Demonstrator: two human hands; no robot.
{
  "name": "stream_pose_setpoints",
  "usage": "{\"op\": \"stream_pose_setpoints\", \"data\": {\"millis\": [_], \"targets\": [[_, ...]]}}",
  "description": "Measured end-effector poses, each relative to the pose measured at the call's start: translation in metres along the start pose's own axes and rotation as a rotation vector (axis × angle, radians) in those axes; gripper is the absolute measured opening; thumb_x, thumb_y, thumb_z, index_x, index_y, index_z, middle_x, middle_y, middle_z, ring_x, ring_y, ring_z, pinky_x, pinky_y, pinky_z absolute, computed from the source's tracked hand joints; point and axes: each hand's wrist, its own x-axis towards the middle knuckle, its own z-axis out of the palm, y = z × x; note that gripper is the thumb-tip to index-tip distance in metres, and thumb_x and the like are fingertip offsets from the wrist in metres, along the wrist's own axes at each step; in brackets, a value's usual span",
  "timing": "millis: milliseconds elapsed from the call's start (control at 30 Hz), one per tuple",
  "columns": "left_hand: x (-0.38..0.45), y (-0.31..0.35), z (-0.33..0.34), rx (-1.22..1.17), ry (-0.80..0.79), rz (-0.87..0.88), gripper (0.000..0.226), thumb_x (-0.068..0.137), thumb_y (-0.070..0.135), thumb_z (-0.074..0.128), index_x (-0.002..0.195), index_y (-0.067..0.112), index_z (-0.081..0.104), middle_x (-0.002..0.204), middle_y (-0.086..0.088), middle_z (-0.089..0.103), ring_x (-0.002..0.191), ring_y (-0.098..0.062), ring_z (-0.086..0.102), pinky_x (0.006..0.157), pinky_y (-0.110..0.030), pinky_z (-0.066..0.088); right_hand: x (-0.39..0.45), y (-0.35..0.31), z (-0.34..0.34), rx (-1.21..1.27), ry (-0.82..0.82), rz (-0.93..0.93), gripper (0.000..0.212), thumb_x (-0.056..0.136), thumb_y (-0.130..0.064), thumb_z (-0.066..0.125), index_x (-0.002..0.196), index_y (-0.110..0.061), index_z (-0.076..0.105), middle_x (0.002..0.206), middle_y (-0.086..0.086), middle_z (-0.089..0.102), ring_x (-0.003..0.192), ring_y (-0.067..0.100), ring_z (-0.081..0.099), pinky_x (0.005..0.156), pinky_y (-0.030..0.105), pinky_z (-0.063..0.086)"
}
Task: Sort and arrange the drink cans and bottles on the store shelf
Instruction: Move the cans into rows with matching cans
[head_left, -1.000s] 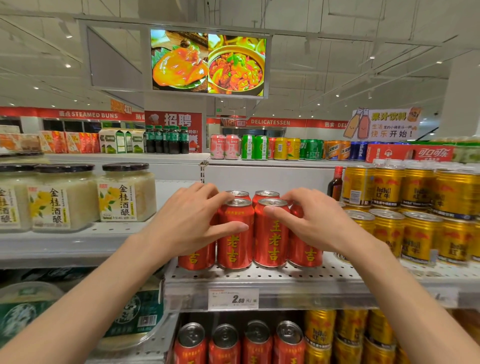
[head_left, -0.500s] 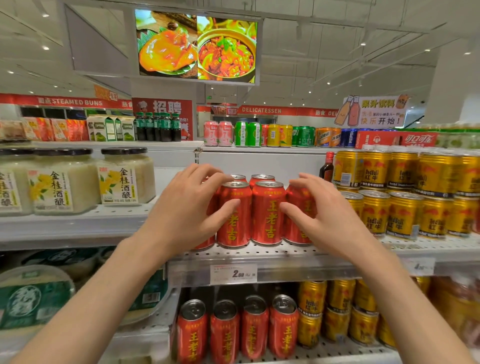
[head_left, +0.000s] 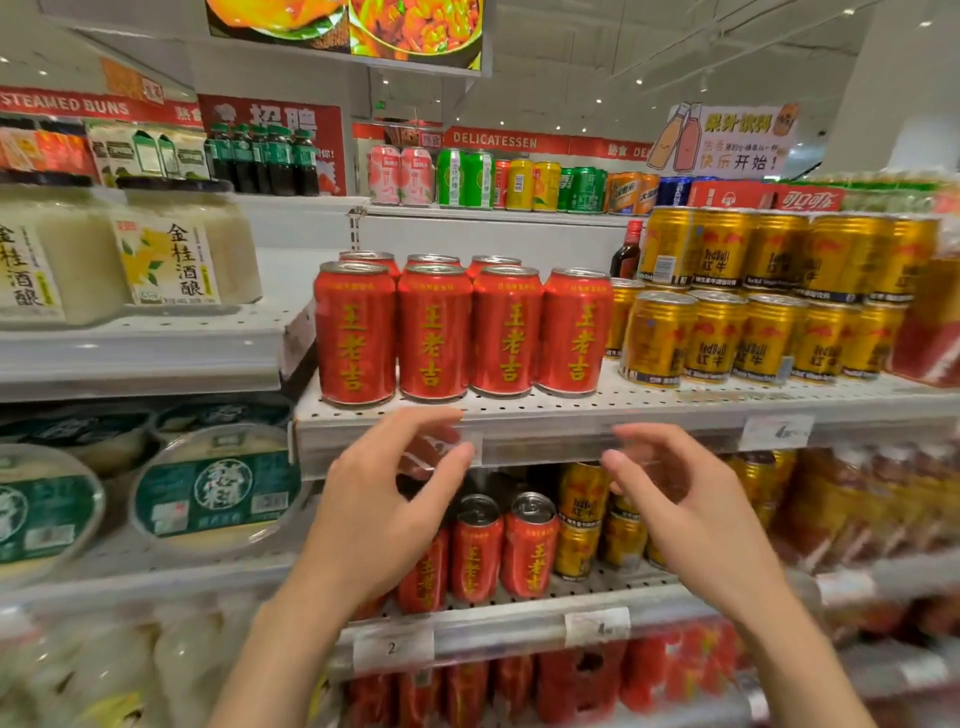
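Note:
Several red herbal-tea cans (head_left: 434, 332) with yellow characters stand upright in a neat front row on the white perforated shelf (head_left: 571, 410), with more of them behind. My left hand (head_left: 384, 499) and my right hand (head_left: 675, 499) hover below that shelf's front edge, fingers loosely curved, holding nothing and touching no can. Behind my hands, more red cans (head_left: 527, 545) stand on the lower shelf (head_left: 519, 618).
Gold Red Bull cans (head_left: 753, 332) fill the shelf right of the red cans. Glass jars of rice wine (head_left: 171, 249) stand at the left, round tubs (head_left: 213, 488) below them. Mixed coloured cans (head_left: 467, 179) line the top shelf. Red packs lie at the bottom.
Both hands have let go of the red cans on the upper shelf and dropped down to below its edge. The view has tilted downward and moved closer.

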Motion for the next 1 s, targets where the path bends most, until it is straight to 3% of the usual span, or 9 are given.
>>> {"op": "stream_pose_setpoints", "data": {"millis": [133, 267, 333, 533, 733, 900, 1000], "targets": [[-0.028, 0.001, 0.034, -0.103, -0.001, -0.196, 0.017, 0.091, 0.028, 0.069, 0.106, 0.036, 0.07, 0.094, 0.018, 0.072, 0.09, -0.007, 0.069, 0.078, -0.022, 0.054, -0.016, 0.036, -0.01, 0.062, -0.049, 0.091, 0.017, 0.092, -0.035, 0.069, 0.108, -0.038, 0.067, 0.09, -0.013, 0.074, 0.088, 0.008, 0.071, 0.076, 0.017, 0.054], [-0.039, 0.019, 0.077, -0.154, 0.001, -0.294, 0.018, 0.09, 0.025, 0.071, 0.104, 0.038, 0.071, 0.094, 0.015, 0.074, 0.088, -0.009, 0.07, 0.077, -0.019, 0.053, -0.01, 0.071, -0.042, 0.113, -0.054, 0.132, 0.014, 0.091, -0.034, 0.07, 0.105, -0.037, 0.069, 0.089, -0.007, 0.074, 0.088, 0.011, 0.072, 0.08, 0.027, 0.059], [-0.037, 0.033, 0.103, -0.169, 0.012, -0.312, 0.018, 0.09, 0.025, 0.071, 0.103, 0.038, 0.071, 0.094, 0.015, 0.075, 0.09, -0.009, 0.07, 0.077, -0.016, 0.052, -0.001, 0.087, -0.066, 0.129, -0.063, 0.129, 0.013, 0.091, -0.034, 0.069, 0.104, -0.037, 0.07, 0.09, -0.009, 0.074, 0.089, 0.01, 0.072, 0.08, 0.025, 0.058], [-0.012, 0.09, 0.183, -0.175, 0.089, -0.317, 0.016, 0.09, 0.024, 0.071, 0.102, 0.035, 0.072, 0.093, 0.014, 0.075, 0.089, -0.008, 0.069, 0.076, -0.009, 0.048, 0.039, 0.128, -0.148, 0.1, -0.114, 0.067, 0.013, 0.092, -0.036, 0.069, 0.104, -0.039, 0.069, 0.091, -0.018, 0.074, 0.088, 0.001, 0.069, 0.075, 0.011, 0.052], [0.011, 0.129, 0.217, -0.09, 0.16, -0.277, 0.016, 0.089, 0.031, 0.069, 0.104, 0.036, 0.071, 0.093, 0.019, 0.074, 0.092, -0.001, 0.069, 0.077, -0.006, 0.046, 0.07, 0.148, -0.196, 0.071, -0.142, -0.012, 0.012, 0.092, -0.033, 0.069, 0.104, -0.037, 0.069, 0.092, -0.026, 0.072, 0.088, -0.003, 0.067, 0.073, 0.007, 0.048], [0.034, 0.141, 0.225, 0.021, 0.193, -0.15, 0.024, 0.09, 0.031, 0.068, 0.113, 0.038, 0.066, 0.108, 0.02, 0.067, 0.104, 0.0, 0.063, 0.085, -0.011, 0.048, 0.088, 0.141, -0.211, -0.039, -0.121, -0.131, 0.015, 0.093, -0.038, 0.067, 0.108, -0.039, 0.067, 0.092, -0.025, 0.071, 0.09, -0.006, 0.066, 0.076, 0.01, 0.05], [0.055, 0.138, 0.223, 0.163, 0.18, -0.039, 0.043, 0.089, 0.038, 0.068, 0.13, 0.037, 0.055, 0.129, 0.016, 0.05, 0.123, -0.004, 0.051, 0.1, -0.018, 0.041, 0.105, 0.127, -0.205, -0.139, -0.04, -0.301, 0.013, 0.094, -0.033, 0.067, 0.107, -0.032, 0.067, 0.093, -0.02, 0.068, 0.087, -0.001, 0.065, 0.074, 0.014, 0.052]]}}
